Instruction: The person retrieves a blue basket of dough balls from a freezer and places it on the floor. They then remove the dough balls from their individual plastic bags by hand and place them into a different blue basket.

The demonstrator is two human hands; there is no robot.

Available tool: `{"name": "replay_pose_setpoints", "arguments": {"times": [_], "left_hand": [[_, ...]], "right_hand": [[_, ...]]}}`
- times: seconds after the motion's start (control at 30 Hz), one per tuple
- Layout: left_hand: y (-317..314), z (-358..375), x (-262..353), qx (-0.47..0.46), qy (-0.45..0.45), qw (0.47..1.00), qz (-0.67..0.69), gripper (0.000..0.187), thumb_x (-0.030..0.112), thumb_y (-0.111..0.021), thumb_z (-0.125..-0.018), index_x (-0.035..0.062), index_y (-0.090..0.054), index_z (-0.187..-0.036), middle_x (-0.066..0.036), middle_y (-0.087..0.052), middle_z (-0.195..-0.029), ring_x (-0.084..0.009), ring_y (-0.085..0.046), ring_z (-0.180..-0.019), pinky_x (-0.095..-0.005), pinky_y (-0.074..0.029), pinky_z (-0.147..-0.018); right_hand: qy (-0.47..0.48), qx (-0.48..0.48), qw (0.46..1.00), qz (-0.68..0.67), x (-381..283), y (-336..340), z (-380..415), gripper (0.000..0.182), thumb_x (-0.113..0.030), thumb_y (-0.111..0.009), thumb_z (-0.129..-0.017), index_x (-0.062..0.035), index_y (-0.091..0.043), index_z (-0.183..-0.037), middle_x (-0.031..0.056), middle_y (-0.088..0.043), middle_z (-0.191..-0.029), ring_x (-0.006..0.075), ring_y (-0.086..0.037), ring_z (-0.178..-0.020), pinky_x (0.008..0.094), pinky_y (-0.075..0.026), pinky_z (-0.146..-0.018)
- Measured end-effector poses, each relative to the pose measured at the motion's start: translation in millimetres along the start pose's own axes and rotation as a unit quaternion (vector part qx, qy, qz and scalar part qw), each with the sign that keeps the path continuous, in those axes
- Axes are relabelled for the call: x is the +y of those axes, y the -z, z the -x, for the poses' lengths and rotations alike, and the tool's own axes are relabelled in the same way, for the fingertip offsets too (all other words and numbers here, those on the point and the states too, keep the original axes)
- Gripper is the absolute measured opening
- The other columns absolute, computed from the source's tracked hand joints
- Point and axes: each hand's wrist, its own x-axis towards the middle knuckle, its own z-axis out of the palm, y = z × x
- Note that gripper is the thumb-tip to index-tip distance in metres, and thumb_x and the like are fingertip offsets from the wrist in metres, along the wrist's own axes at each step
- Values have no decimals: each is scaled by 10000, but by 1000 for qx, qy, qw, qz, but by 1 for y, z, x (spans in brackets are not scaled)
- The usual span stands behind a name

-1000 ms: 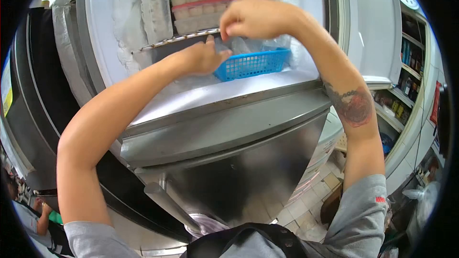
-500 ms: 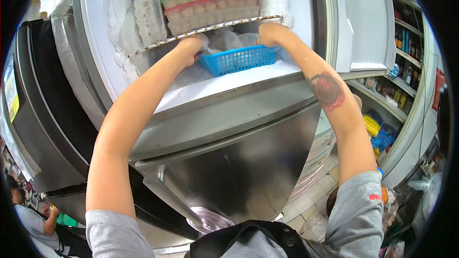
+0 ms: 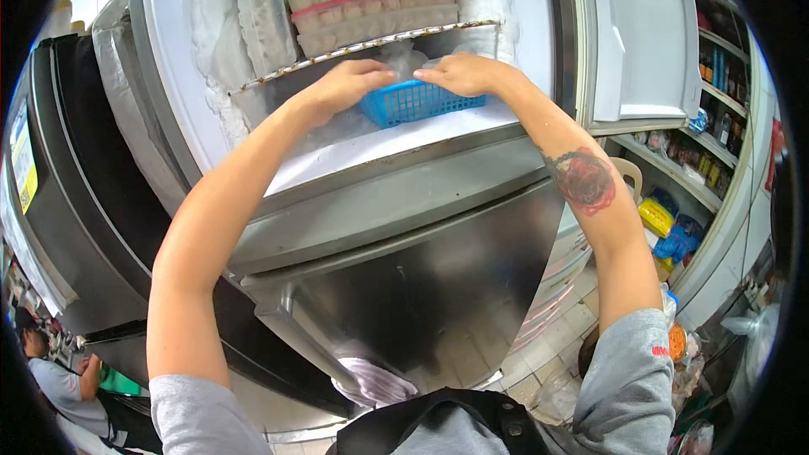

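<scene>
A blue plastic basket (image 3: 421,104) sits at the front of the freezer's lower compartment, with clear plastic bags (image 3: 404,59) in and behind it. My left hand (image 3: 352,84) reaches over the basket's left end, its fingers stretched toward the middle. From the other side, my right hand (image 3: 463,74) lies over the basket's right part, thumb pointing left at the front rim. The hand is open, though its far fingers are partly hidden. Both hands stay below the frosty, rust-spotted shelf edge (image 3: 362,52).
Stacked clear containers with coloured lids (image 3: 371,2) fill the upper shelf, beside an upright frosted container (image 3: 267,31). The freezer door (image 3: 642,42) stands open at right. Pantry shelves (image 3: 716,93) line the far right. Another person (image 3: 67,388) is at lower left.
Both hands have left the basket's two ends and come inward over it, closer together. The basket stays in nearly the same place.
</scene>
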Motion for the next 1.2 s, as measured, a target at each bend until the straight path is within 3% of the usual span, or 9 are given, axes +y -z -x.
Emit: {"name": "replay_pose_setpoints", "arguments": {"times": [0.03, 0.17, 0.4, 0.47, 0.63, 0.77, 1.0, 1.13, 1.2], "left_hand": [[-2, -1, -3, -19, -14, 998, -51, 750, 441, -572, -862, -58, -340, -1371, -214, -406, -1383, -327, -371, -1293, -405, -292, -1071], [-12, 30, 11, 16, -71, 952, -299, 820, 466, -604, -812, -69, -323, -1366, -292, -383, -1361, -405, -358, -1282, -432, -317, -1056], [5, 93, 29, 62, -17, 951, -303, 792, 425, -599, -851, -43, -269, -1398, -276, -333, -1410, -362, -332, -1320, -406, -279, -1086], [8, 106, 32, 81, -19, 956, -280, 800, 429, -587, -851, -62, -261, -1393, -301, -368, -1369, -388, -381, -1280, -418, -324, -1055], [13, 120, 38, 130, -36, 962, -239, 735, 473, -484, -914, -69, -300, -1376, -286, -365, -1385, -368, -361, -1303, -405, -305, -1066], [20, 120, 46, 154, -39, 974, -164, 629, 490, -342, -970, 0, -388, -1360, -190, -446, -1367, -288, -393, -1292, -355, -283, -1063], [24, 102, 65, 121, -45, 982, -140, 610, 473, -324, -977, -11, -429, -1334, -163, -454, -1372, -264, -400, -1288, -341, -274, -1078], [8, 84, 75, 73, -81, 984, -144, 567, 430, -372, -974, -14, -448, -1318, -160, -480, -1349, -260, -421, -1269, -339, -277, -1079], [-1, 79, 86, 49, -89, 983, -155, 593, 467, -414, -949, -17, -471, -1288, -187, -514, -1296, -275, -465, -1227, -354, -333, -1034]], "right_hand": [[16, -20, 1000, -14, -2, 3, 2, 588, -591, -479, -870, -33, -661, -904, 203, -649, -792, 379, -619, -817, 432, -474, -759], [109, 195, 975, 12, -10, -21, 32, 443, -501, -566, -849, -68, -655, -830, 161, -625, -697, 358, -601, -710, 449, -447, -643], [120, 439, 889, 44, -15, -8, 27, 485, -576, -623, -748, -99, -654, -664, 69, -607, -592, 287, -594, -576, 390, -447, -529], [147, 487, 857, 83, -18, -9, 36, 488, -579, -629, -742, -108, -634, -610, 61, -580, -554, 268, -579, -535, 367, -434, -500], [149, 552, 814, 99, -28, 16, 65, 519, -524, -674, -724, -92, -491, -502, 61, -481, -490, 278, -499, -467, 363, -386, -470], [165, 569, 799, 105, -32, 31, 111, 500, -519, -667, -740, -86, -512, -541, 72, -493, -523, 271, -501, -491, 359, -385, -482], [95, 545, 833, -23, -28, 82, 215, 545, -495, -581, -838, -5, -497, -615, 23, -442, -554, 122, -419, -534, 296, -310, -492], [130, 584, 800, 38, -17, 84, 272, 494, -445, -592, -817, 0, -488, -629, 40, -458, -567, 125, -427, -527, 299, -309, -483], [157, 579, 797, 69, -23, 74, 300, 456, -410, -603, -799, -3, -479, -636, 48, -463, -572, 132, -430, -521, 303, -309, -478]]}}
